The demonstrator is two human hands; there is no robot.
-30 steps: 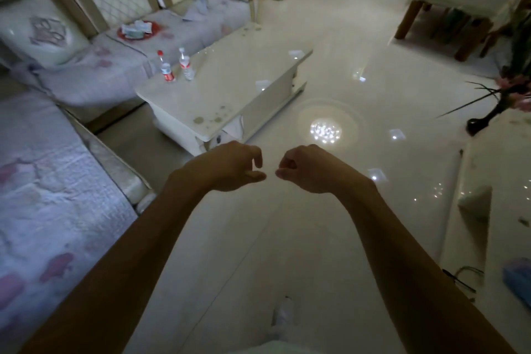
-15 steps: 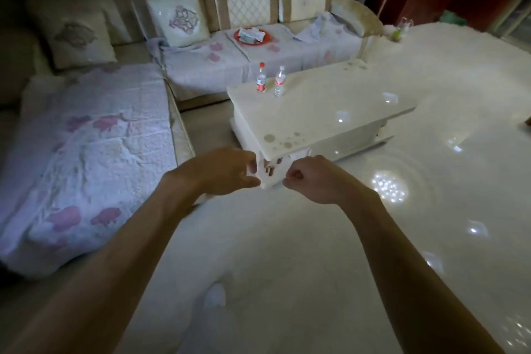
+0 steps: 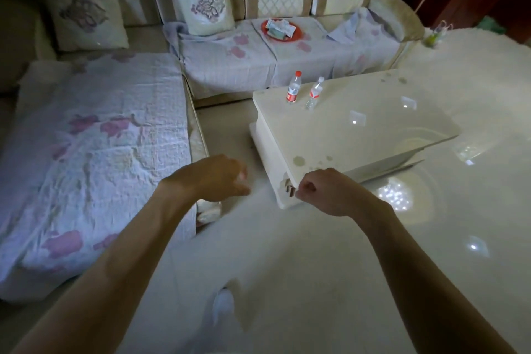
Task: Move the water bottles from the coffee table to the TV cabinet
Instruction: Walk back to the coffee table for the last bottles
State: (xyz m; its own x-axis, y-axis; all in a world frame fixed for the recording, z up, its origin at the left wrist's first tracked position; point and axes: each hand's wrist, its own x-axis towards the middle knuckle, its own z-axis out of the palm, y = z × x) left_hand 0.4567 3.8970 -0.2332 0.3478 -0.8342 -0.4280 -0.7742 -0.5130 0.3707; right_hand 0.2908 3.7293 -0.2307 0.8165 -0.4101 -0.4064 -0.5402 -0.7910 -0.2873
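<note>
From the head camera, you are looking down at a coffee table (image 3: 359, 135) with both bottles standing upright at its far left corner, on the edge nearest the sofa (image 3: 258, 54). The red-capped bottle (image 3: 293, 87) is sitting just beside the clear-capped bottle (image 3: 314, 93), the two apart but close. Neither is being touched, so by my reading nothing of the task is done yet: both are waiting to be picked up and carried to the TV cabinet, which is not showing in this view.

Your left hand (image 3: 214, 178) is hanging in the air over the floor gap between the sofa's long seat and the table, fingers curled loosely inward and holding nothing. Your right hand (image 3: 324, 191) is hovering at the table's near corner, also loosely curled and holding nothing; whether it is touching that corner I cannot tell. Both hands are well apart from the bottles.

As for containers, a red tray (image 3: 296, 34) is lying on the sofa seat, carrying what look like small packets or papers. Both bottles are looking capped; their fill level is too small to judge.
</note>
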